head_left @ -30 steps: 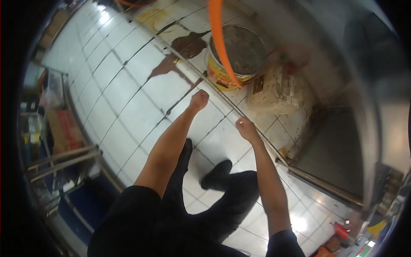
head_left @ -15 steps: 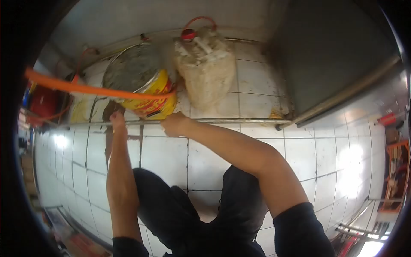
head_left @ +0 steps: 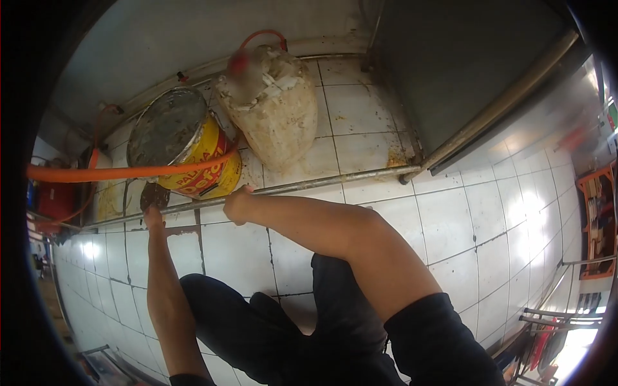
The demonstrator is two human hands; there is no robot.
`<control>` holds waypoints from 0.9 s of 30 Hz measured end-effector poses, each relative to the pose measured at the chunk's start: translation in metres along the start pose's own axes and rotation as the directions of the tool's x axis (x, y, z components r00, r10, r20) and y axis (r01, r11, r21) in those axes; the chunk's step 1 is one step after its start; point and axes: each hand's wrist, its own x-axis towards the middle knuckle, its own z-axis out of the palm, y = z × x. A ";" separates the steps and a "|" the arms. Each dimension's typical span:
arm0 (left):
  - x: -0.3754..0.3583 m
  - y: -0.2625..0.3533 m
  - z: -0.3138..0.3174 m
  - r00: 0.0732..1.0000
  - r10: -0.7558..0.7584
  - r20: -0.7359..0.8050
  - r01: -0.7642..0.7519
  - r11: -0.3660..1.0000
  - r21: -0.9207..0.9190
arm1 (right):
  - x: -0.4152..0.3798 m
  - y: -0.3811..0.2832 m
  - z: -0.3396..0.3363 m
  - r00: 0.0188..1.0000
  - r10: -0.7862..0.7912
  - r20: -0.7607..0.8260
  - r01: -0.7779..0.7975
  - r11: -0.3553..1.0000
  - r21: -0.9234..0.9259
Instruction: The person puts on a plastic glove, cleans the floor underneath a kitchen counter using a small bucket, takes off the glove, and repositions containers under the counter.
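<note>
A long metal bar [head_left: 328, 179] runs low across the floor in front of me. My right hand [head_left: 239, 205] is closed round the bar, just below a yellow and red bucket [head_left: 215, 168]. Farther left, my left hand [head_left: 153, 216] is at the same bar, its fingers closed, beside a dark brown patch [head_left: 154, 197]. What the left fingers hold is too small to make out. The bucket has a grey, dirty top, and an orange hose [head_left: 96, 174] passes in front of it. A stained whitish sack [head_left: 277, 125] stands right of the bucket.
A dark panel [head_left: 470, 71] with a metal pipe along its lower edge stands at the upper right. Red objects [head_left: 55, 199] lie at the far left. An orange rack [head_left: 599, 222] is at the far right. White tiles [head_left: 238, 251] cover the floor.
The view has turned, so the bar now slopes and the bucket and sack appear farther left. Both hands remain at the bar.
</note>
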 end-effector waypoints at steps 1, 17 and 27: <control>-0.004 0.002 0.001 1.000 0.001 -0.001 -0.001 1.000 -0.021 | 0.003 -0.003 -0.001 1.000 -0.011 0.027 0.011 1.000 -0.009; -0.025 0.008 0.029 0.997 -0.033 -0.075 0.034 0.999 0.010 | 0.045 0.009 0.020 0.997 0.029 0.075 -0.029 1.000 0.000; -0.049 0.004 0.036 0.977 0.213 0.028 -0.214 0.955 0.203 | 0.012 0.026 0.021 0.989 -0.126 -0.076 0.130 0.990 0.049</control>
